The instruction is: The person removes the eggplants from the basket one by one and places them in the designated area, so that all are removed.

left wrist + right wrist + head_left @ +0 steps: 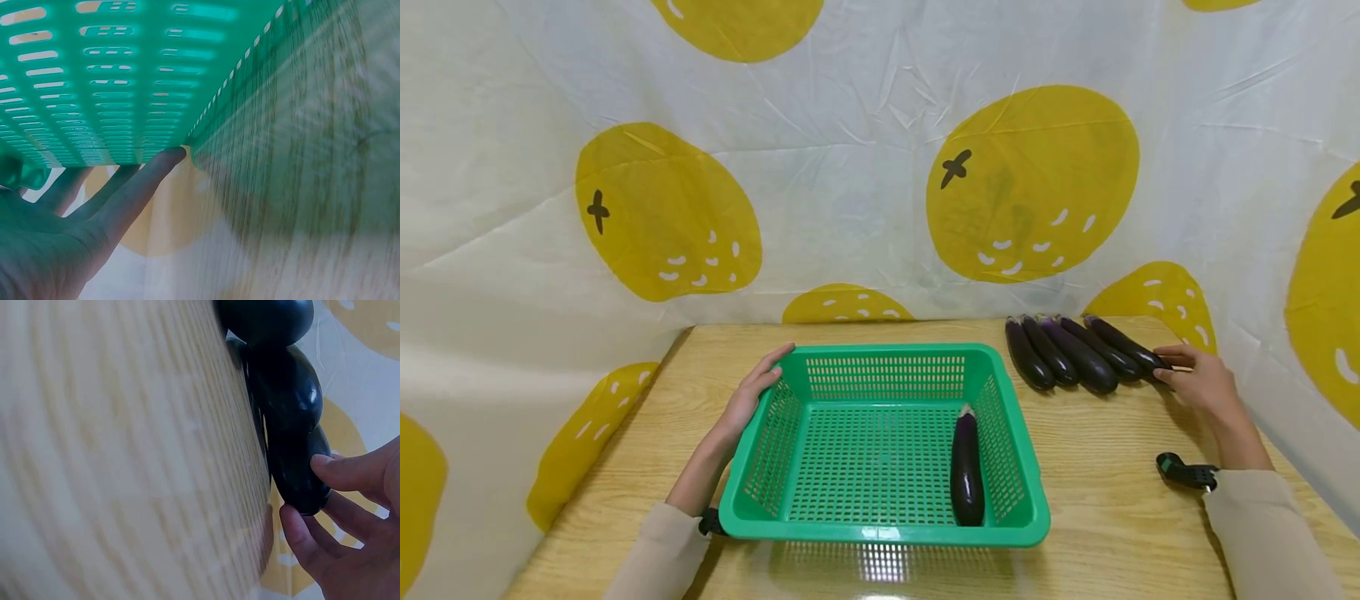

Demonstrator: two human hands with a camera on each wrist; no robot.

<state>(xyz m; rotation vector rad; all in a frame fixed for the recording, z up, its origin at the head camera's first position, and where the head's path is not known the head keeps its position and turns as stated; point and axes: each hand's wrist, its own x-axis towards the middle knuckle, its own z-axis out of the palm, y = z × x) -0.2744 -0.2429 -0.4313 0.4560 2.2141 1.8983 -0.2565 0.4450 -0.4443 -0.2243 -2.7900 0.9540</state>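
Observation:
A green plastic basket (pixel 880 533) with slotted walls stands on the table. Along its left rim lies my left hand (pixel 752 400), and in the left wrist view the straight fingers (pixel 134 197) reach along the outer wall. Inside the basket, by the right wall, lies one dark purple eggplant (pixel 967 471). At the back right, my right hand (pixel 1206 383) pinches the near end of the rightmost eggplant (pixel 1123 342) in a row. The right wrist view shows the thumb (pixel 340 470) on one side of that eggplant's rounded end and fingers on the other.
Several more eggplants (pixel 1078 354) lie side by side left of the pinched one. Behind the wooden table (pixel 1097 492) hangs a white cloth (pixel 850 208) printed with yellow fruit, which also lines both sides. Black wrist bands (pixel 1187 473) sit at both sleeves.

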